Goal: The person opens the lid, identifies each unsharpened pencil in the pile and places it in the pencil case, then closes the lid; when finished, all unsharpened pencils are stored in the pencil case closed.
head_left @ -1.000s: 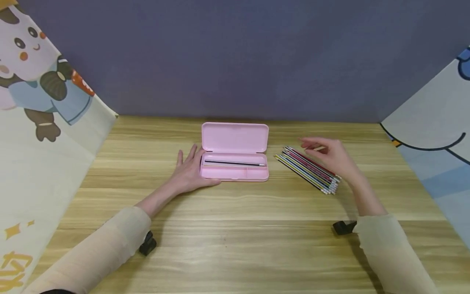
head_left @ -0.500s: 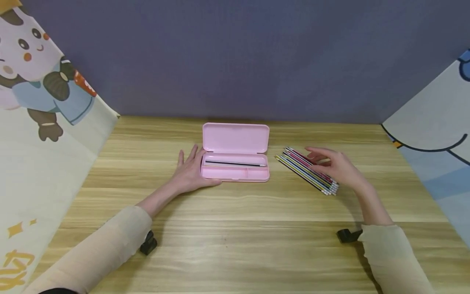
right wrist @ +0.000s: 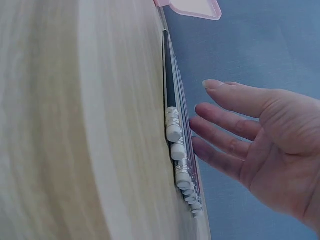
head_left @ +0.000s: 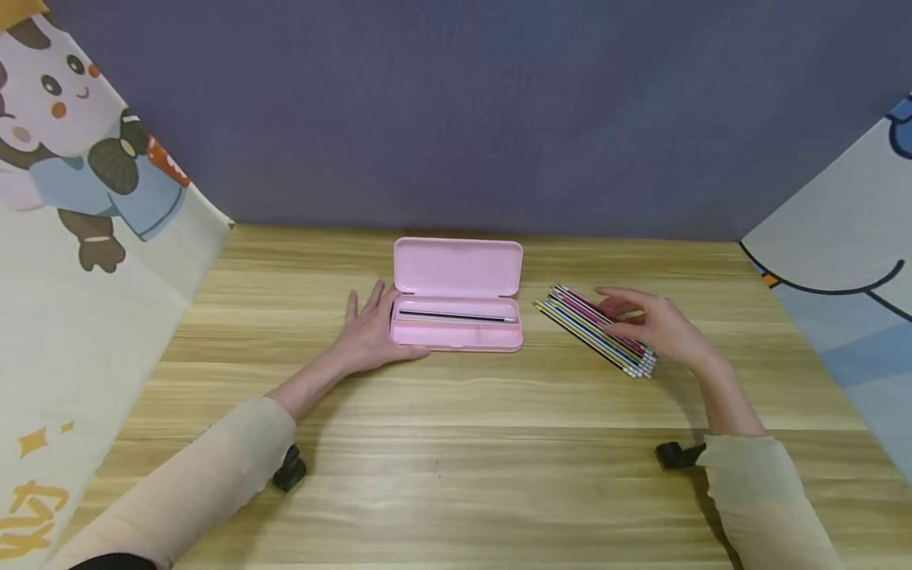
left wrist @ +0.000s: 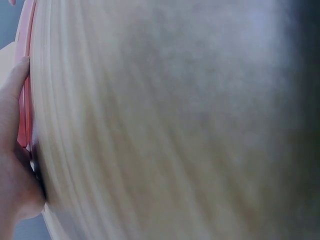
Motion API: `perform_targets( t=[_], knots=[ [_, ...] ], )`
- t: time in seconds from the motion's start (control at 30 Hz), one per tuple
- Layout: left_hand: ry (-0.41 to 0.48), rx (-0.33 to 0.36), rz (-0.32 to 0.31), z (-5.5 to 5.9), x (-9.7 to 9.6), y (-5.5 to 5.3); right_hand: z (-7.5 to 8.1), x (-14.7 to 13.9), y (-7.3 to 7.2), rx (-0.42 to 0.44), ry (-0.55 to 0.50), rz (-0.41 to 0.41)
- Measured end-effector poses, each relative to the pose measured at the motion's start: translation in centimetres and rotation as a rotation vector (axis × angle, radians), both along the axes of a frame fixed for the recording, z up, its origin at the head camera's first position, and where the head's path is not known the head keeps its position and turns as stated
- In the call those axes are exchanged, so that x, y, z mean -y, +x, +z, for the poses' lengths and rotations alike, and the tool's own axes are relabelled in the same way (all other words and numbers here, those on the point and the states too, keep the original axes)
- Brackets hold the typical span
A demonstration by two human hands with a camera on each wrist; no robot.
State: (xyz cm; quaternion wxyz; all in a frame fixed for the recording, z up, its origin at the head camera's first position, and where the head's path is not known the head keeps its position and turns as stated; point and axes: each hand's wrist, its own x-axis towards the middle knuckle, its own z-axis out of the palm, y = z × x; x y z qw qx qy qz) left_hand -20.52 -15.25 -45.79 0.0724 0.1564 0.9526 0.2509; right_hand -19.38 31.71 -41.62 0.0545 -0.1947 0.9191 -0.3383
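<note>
A pink pencil case (head_left: 456,269) lies with its lid raised. In its long back compartment is a dark striped pencil (head_left: 456,316). My left hand (head_left: 365,336) rests against the case's left end, thumb straight along the front edge and the other fingers spread at the back. That thumb also shows on the pink edge in the left wrist view. To the right of the case lies a bundle of pencils (head_left: 587,336) with white erasers, in black, yellow, blue and red. Over the bundle's right side hovers my right hand (head_left: 655,321), fingers loosely bent, holding nothing.
A wood-grain table (head_left: 442,459) carries everything, with a dark blue-grey panel (head_left: 484,119) rising behind it. Cartoon-printed panels (head_left: 107,206) stand along the sides. A black wrist camera (head_left: 673,455) sits at each sleeve.
My right hand has come down and slightly right, from above the pencils' far side to close over the bundle, and then stays nearly still. My left hand and the case keep their place.
</note>
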Motion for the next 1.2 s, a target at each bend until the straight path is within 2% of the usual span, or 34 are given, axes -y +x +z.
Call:
perform_targets(
  t=[0.23,0.7,1.2],
  knots=[
    [-0.003,-0.005,-0.004,-0.11,0.1,-0.06,0.06,-0.12,-0.08,0.037,0.017,0.004],
    [-0.001,0.002,-0.004,0.01,0.09,-0.01,-0.3,-0.44,-0.37,0.022,0.047,0.004],
    [-0.009,0.007,-0.001,0.13,-0.01,-0.06,-0.55,-0.18,-0.76,0.067,0.099,-0.024]
  ],
)
